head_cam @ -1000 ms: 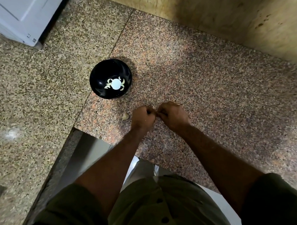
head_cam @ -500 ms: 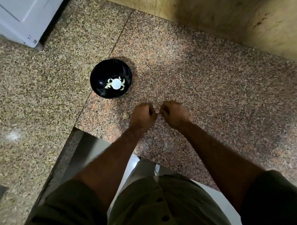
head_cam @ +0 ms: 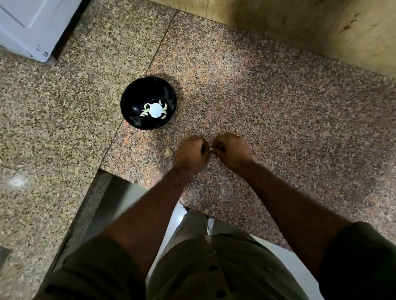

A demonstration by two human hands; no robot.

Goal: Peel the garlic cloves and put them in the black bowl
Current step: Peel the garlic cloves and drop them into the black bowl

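Fingers of both hands curled inward, knuckles facing each other, tips nearly meeting over a small pale sliver between them. Left hand [head_cam: 191, 153] and right hand [head_cam: 232, 149] both pinch what I take to be a garlic clove [head_cam: 211, 149] — only a whitish edge shows; the rest is hidden inside the curled fingers, so peeled or half-peeled cannot be told. Hands sit just above the counter [head_cam: 282, 123], forearms converging from the lower frame.

Just beside the left hand, on its outer side, one loose clove [head_cam: 168, 153] lies on the granite, brownish, apparently with its skin on.

Farther out, ahead and to the left: the black bowl [head_cam: 131, 100], upright on the counter, straddling the seam between two slabs. Inside it, several pale peeled cloves [head_cam: 145, 111] ring a round white spot at the bottom — a reflection or a mark, unclear.

Judgement: step in hand is peeling — skin being worked off the held clove. Task partly done; at least two cloves are left outside the bowl.

Next move calls for stripping the skin free, then a short reach forward-left with one hand to drop the clove in the bowl; the loose clove beside the left hand follows.
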